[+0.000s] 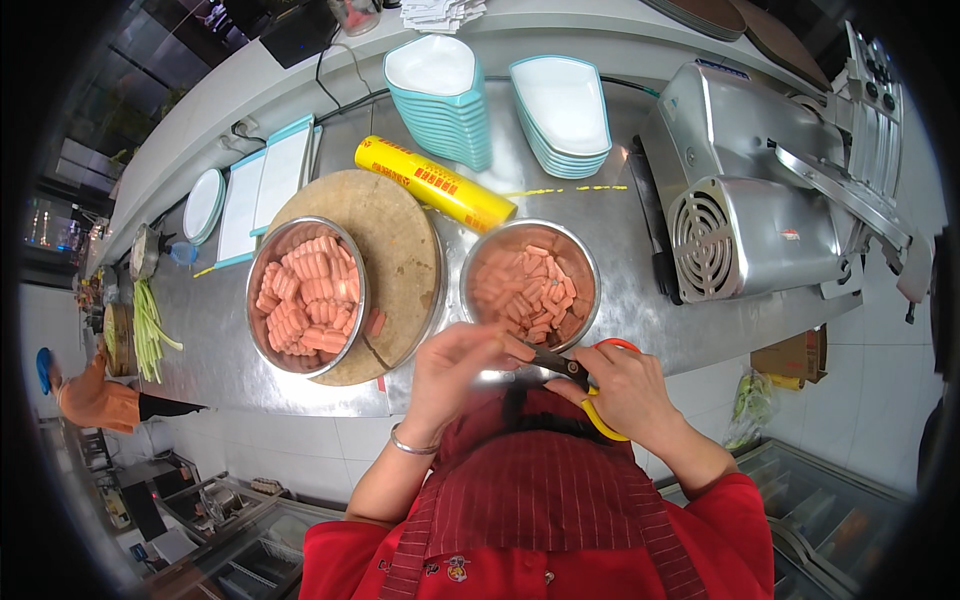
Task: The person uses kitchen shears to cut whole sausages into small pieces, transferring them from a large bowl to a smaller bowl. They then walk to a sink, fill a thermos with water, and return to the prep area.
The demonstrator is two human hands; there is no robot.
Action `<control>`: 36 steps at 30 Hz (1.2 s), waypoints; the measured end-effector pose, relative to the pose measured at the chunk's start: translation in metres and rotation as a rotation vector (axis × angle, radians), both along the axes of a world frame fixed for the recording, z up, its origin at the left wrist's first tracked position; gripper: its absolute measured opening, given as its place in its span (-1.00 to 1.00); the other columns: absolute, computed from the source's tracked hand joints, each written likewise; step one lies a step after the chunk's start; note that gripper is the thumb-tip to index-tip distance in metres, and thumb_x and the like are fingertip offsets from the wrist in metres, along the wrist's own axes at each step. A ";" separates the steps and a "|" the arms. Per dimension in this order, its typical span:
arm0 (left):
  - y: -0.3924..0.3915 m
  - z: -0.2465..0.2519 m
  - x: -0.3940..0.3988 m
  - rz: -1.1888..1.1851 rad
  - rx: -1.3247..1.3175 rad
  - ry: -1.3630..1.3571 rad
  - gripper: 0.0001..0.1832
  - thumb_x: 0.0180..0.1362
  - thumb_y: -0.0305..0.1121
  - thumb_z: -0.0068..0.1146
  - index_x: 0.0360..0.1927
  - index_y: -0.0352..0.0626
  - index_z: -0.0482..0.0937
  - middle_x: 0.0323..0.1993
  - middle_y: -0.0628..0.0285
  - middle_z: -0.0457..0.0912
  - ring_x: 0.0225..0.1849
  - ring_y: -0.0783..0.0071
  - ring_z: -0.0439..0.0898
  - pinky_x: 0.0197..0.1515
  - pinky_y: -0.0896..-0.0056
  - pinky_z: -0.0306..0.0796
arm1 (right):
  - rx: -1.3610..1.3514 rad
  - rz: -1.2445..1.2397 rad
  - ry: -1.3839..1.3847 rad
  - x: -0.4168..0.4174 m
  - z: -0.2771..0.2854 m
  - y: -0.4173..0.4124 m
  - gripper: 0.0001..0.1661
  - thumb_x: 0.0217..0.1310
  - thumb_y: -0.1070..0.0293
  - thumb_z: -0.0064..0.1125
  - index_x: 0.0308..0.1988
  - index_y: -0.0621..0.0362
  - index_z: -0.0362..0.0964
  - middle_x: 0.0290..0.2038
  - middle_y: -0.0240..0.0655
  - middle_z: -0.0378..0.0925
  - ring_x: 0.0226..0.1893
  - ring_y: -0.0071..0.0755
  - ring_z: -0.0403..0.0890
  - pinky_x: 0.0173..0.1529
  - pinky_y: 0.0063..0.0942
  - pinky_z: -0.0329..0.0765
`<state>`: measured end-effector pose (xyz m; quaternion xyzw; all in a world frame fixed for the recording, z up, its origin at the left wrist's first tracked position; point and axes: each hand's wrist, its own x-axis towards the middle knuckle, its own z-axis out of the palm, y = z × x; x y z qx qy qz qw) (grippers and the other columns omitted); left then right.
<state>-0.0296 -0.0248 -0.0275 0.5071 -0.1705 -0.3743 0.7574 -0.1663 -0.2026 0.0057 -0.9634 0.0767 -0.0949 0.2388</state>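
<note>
My left hand (457, 367), slightly blurred, pinches a small pink sausage (517, 347) between its fingertips. In my right hand (630, 386) is a pair of scissors (553, 360) with dark blades and yellow and red handles; the blades point at the sausage. Both hands are over the near rim of a steel bowl (592, 262) that contains many short sausage pieces (536, 289). To the left, a second steel bowl (253, 315) is heaped with sausages in bundled rows (311, 292). That bowl rests on a round wooden chopping block (397, 262), with a pink scrap (376, 324) beside it.
Behind the bowls are a yellow cling film roll (435, 184) and two stacks of blue-rimmed dishes (439, 105). A metal slicing machine (757, 217) occupies the steel table's right end. Green stalks (150, 330) lie far left, near another person (101, 394).
</note>
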 end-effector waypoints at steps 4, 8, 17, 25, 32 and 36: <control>-0.003 -0.002 0.000 0.016 0.039 -0.027 -0.82 0.25 -0.56 -0.02 -0.09 -0.35 0.50 -0.26 -0.03 0.64 -0.22 0.23 0.66 -0.16 0.34 0.57 | 0.002 -0.004 0.023 -0.001 -0.007 -0.003 -0.58 -0.02 0.01 0.33 -0.40 0.15 0.46 -0.62 -0.27 0.49 -0.59 -0.17 0.57 -0.55 -0.34 0.47; -0.007 -0.022 0.001 0.077 0.244 -0.078 -0.83 0.22 -0.55 0.04 -0.13 -0.37 0.51 -0.29 0.04 0.65 -0.24 0.33 0.66 -0.17 0.39 0.56 | -0.020 -0.029 0.184 -0.002 -0.018 -0.007 -0.59 0.02 -0.01 0.28 -0.42 0.13 0.48 -0.61 -0.23 0.53 -0.58 -0.10 0.59 -0.51 -0.25 0.48; 0.009 -0.041 0.033 0.384 0.845 -1.306 -0.47 -0.18 -0.47 0.31 -0.02 0.02 0.56 0.09 0.12 0.46 0.20 -0.03 0.30 0.22 0.00 0.20 | -0.163 -0.104 0.302 -0.010 -0.075 -0.027 -0.53 -0.02 -0.02 0.32 -0.49 0.22 0.49 -0.61 -0.10 0.53 -0.55 0.03 0.57 -0.48 -0.19 0.44; 0.152 -0.045 0.144 0.100 1.119 -1.097 -0.82 -0.18 -0.50 0.21 -0.40 -0.22 0.63 -0.43 0.05 0.56 -0.25 0.07 0.51 -0.15 0.16 0.39 | -0.060 -0.074 0.311 -0.003 -0.071 -0.018 -0.56 0.00 0.02 0.31 -0.44 0.21 0.48 -0.58 -0.16 0.52 -0.54 0.02 0.55 -0.47 -0.18 0.42; 0.151 -0.068 0.150 -0.012 1.192 -1.246 -0.83 -0.06 -0.52 0.14 -0.33 -0.24 0.61 -0.45 0.06 0.59 -0.38 0.18 0.59 -0.28 0.28 0.45 | -0.007 -0.078 0.343 0.008 -0.052 -0.008 -0.63 0.02 0.07 0.28 -0.37 0.17 0.50 -0.49 -0.16 0.58 -0.46 0.00 0.60 -0.41 -0.16 0.46; 0.151 -0.048 0.148 -0.002 1.179 -0.931 -0.82 -0.02 -0.53 0.09 -0.30 -0.28 0.60 -0.41 -0.05 0.57 -0.32 0.18 0.60 -0.24 0.30 0.45 | 0.065 -0.051 0.358 0.005 -0.051 -0.009 -0.63 0.04 0.09 0.29 -0.34 0.20 0.50 -0.51 -0.17 0.57 -0.50 -0.05 0.58 -0.42 -0.22 0.46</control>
